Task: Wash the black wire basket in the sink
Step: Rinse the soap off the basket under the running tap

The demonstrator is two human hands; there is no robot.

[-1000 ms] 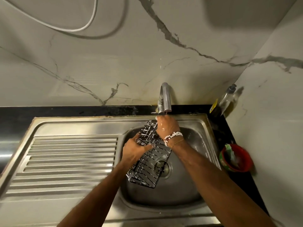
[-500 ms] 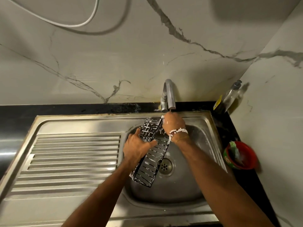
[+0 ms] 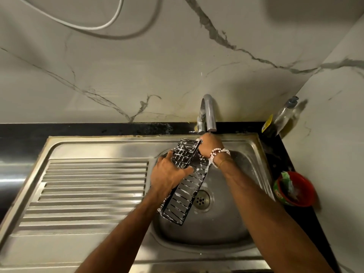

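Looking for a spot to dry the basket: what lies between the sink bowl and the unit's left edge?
Only the ribbed steel drainboard, with nothing on it, in the head view. The black wire basket is over the sink bowl.

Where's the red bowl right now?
In the head view, the red bowl sits on the black counter right of the sink, nearer than the pump bottle in the corner.

Your right hand (image 3: 209, 147) wears at the wrist a bracelet (image 3: 217, 154) of white and pale pink beads. Just behind it sits a thin gold-coloured band (image 3: 226, 161).
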